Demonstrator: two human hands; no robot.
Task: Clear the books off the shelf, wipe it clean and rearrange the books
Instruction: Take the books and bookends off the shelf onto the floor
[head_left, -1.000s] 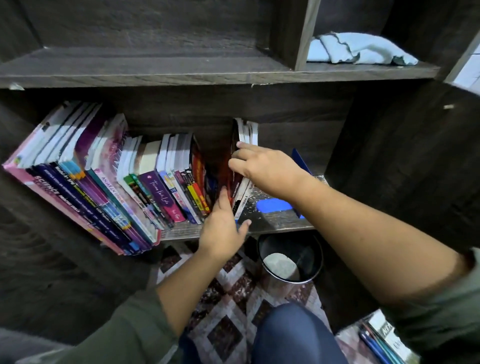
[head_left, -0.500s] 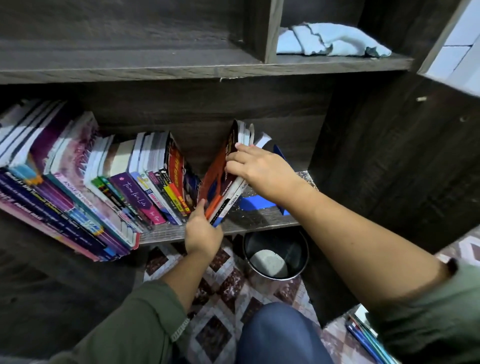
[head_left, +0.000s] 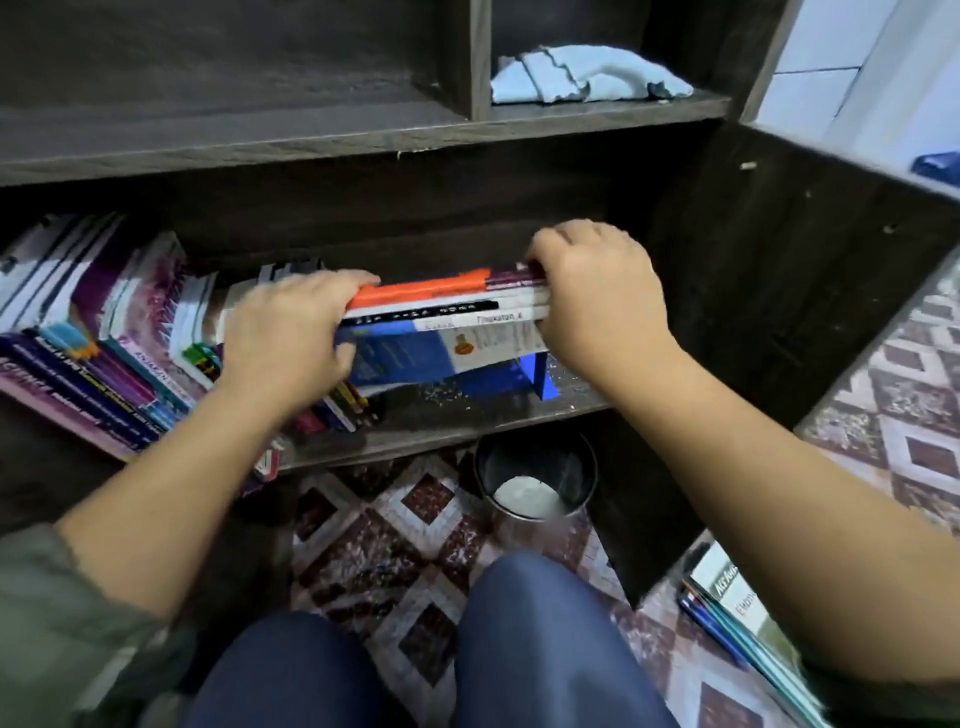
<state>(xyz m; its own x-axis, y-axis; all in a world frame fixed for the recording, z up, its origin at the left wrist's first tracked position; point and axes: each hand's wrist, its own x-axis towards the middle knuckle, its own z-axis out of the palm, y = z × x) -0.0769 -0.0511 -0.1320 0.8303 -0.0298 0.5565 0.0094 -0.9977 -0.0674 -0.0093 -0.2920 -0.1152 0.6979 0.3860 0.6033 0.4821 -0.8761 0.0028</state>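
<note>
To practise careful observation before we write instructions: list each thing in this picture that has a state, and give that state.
Held books: stacked flat, gripped at both ends.
Left hand: grips their left end.
Right hand: grips their right end.
Row of books: standing, leaning left.
Shelf: speckled with dust.
Cloth: crumpled on the upper shelf.
Bin: open, on the floor.

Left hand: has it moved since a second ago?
Yes. The left hand rose from the shelf's front edge and now grips the left end of the book stack above it.
</note>
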